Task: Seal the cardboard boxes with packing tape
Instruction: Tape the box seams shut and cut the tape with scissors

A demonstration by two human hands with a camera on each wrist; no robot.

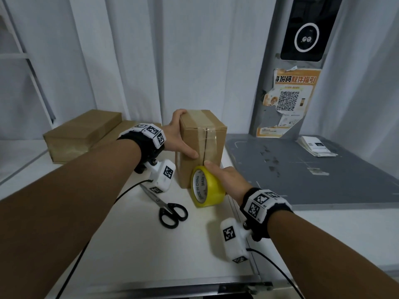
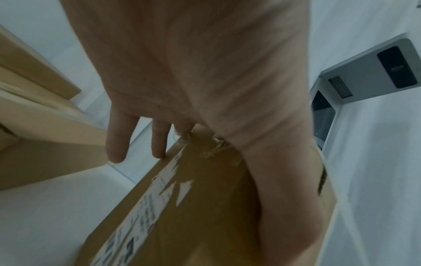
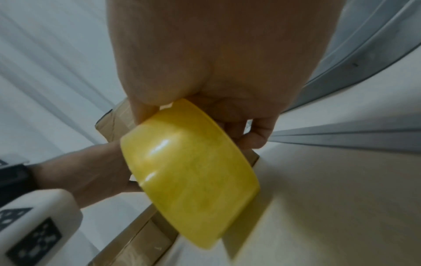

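Note:
A small cardboard box stands upright on the white table, its front seam facing me with clear tape over the top. My left hand grips the box's left side, thumb across the front and fingers over the top-left corner; the left wrist view shows the box under the palm. My right hand holds a yellow roll of packing tape against the bottom of the front seam. In the right wrist view the roll fills the middle, with the fingers curled round it.
Black-handled scissors lie on the table just left of the roll. Flat brown boxes are stacked at the back left. A grey platform with a paper stack sits to the right, below a post bearing a poster.

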